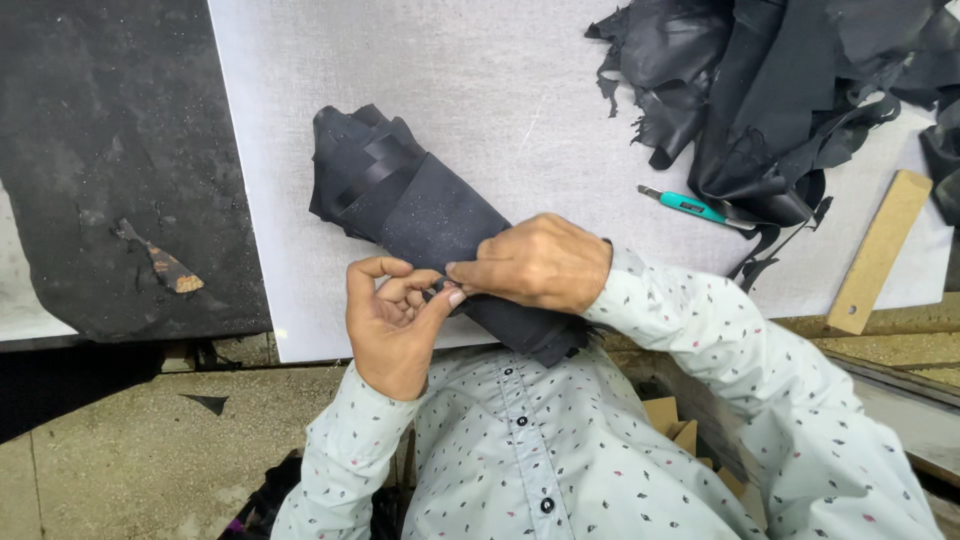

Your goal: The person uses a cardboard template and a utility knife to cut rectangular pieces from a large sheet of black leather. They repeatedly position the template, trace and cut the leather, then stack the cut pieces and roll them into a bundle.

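A rolled bundle of dark navy leather pieces (400, 195) lies diagonally on the white work board (480, 90), its near end at my chest. My right hand (540, 262) lies over the roll's near part, fingers closed on it. My left hand (392, 325) is just left of it, thumb and fingers pinching the roll's edge where the two hands meet. Both sleeves are pale with small printed marks.
A heap of black leather scraps (790, 90) fills the board's far right corner. A teal utility knife (685, 205) lies beside the heap. A wooden strip (880, 250) rests at the right edge. A dark slab (110, 160) lies to the left.
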